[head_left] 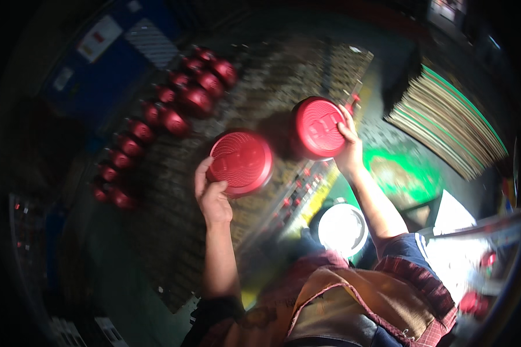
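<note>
My left hand (213,196) is closed on the rim of a round red pan-like piece (241,161), its ridged, patterned face turned up. Farther right, my right hand (348,143) grips a second red round piece (320,127) of the same kind by its right edge, thumb lying over the face. Both pieces are above a brown, patterned table surface (283,69), a short gap between them. Their undersides are hidden from me.
Rows of shiny red round pieces (197,99) stand along the table's far left. Small red bits (286,202) lie by its near edge. A stack of sheets (448,121) is at the right. A bright white round thing (342,229) sits close to my body. Behind stands a blue cabinet (92,75).
</note>
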Tool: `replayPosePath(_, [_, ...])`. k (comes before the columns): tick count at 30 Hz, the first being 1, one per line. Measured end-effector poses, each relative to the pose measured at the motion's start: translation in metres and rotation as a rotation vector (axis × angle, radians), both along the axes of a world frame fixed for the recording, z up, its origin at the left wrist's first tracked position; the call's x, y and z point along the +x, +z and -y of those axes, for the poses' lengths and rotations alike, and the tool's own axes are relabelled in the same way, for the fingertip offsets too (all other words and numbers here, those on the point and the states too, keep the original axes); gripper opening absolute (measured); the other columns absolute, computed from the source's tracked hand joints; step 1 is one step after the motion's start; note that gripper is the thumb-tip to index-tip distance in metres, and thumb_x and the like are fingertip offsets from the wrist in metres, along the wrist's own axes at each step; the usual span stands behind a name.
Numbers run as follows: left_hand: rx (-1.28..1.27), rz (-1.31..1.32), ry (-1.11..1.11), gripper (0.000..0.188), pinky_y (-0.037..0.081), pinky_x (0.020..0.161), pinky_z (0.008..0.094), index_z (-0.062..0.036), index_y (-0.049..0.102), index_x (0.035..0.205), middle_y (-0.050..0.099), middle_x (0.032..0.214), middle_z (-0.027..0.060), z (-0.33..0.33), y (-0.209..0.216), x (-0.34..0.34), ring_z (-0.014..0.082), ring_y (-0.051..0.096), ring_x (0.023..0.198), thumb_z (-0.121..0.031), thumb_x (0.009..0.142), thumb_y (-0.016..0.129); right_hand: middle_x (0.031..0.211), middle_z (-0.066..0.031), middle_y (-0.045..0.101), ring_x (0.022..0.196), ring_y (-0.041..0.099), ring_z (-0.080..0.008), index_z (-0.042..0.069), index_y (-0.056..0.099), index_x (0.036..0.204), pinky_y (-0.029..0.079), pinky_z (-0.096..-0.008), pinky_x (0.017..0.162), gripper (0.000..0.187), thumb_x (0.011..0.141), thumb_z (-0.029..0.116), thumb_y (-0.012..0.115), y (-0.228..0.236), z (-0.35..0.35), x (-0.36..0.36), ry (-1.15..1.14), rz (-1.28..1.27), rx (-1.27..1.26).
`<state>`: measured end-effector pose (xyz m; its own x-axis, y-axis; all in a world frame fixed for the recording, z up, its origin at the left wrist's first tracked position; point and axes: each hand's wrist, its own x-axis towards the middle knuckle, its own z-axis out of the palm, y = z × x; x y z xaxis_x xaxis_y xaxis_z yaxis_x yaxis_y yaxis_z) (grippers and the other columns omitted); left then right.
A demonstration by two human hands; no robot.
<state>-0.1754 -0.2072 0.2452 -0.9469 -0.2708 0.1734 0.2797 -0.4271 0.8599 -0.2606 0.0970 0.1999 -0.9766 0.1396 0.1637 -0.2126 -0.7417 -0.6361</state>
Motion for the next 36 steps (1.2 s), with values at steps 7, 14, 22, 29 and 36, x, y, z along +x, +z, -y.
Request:
replayPosePath(7, [1.245,0.264,-0.925,0.072,0.06,0.081,0.0477,-0.007,0.049,0.143,0.053,0.14,0.0202,-0.113,-0.095,0.074,0.0407,0.054,0.124,-0.049,0.087,0.066,0.119,-0.0128,0.066,0.113,0.063,-0.0255,0.009,0.058,0.13,0.053,-0.0369,0.094,0.049,0.087,0.026,0.074,-0.075,-0.061,0.175,-0.429,0.23,0.646])
replayPosePath(14, [1.758,0.698,-1.005,0.064,0.06,0.07,0.0396,-0.0096,0.05,0.14,0.05,0.139,0.0182,-0.193,-0.187,0.106,0.0311,0.061,0.111,-0.031,0.083,0.07,0.129,-0.0217,0.05,0.104,0.062,-0.0324,0.014,0.05,0.139,0.063,-0.0418,0.074,0.065,0.087,0.05,0.065,-0.118,-0.074,0.238,0.47,0.239,-1.065])
replayPosePath(22, [1.715,0.635,-0.921,0.06,0.055,0.059,0.0322,-0.004,0.043,0.144,0.049,0.14,0.0161,-0.21,-0.244,0.126,0.0272,0.059,0.098,-0.017,0.087,0.057,0.125,-0.0148,0.06,0.107,0.061,-0.0323,0.015,0.053,0.136,0.059,-0.0414,0.083,0.047,0.093,0.034,0.061,-0.125,-0.081,0.281,-0.02,0.044,-0.374])
replayPosePath(29, [1.094,0.624,-1.369,0.076,0.057,0.085,0.0574,-0.0081,0.033,0.152,0.038,0.151,0.0223,-0.188,-0.239,0.158,0.0438,0.053,0.122,-0.039,0.09,0.064,0.12,-0.0149,0.066,0.108,0.066,-0.0294,0.007,0.057,0.13,0.052,-0.0456,0.102,0.036,0.1,0.026,0.053,-0.094,-0.142,0.433,-0.222,0.249,-0.761])
replayPosePath(36, [-0.03,0.413,-1.238,0.061,0.043,0.11,0.0437,-0.0067,0.044,0.144,0.051,0.142,0.0131,-0.333,-0.171,0.268,0.0277,0.051,0.129,-0.014,0.088,0.066,0.132,-0.0164,0.059,0.118,0.061,-0.0274,0.003,0.053,0.138,0.046,-0.0372,0.106,0.052,0.089,0.016,0.064,-0.089,-0.27,0.652,-1.221,0.54,0.038])
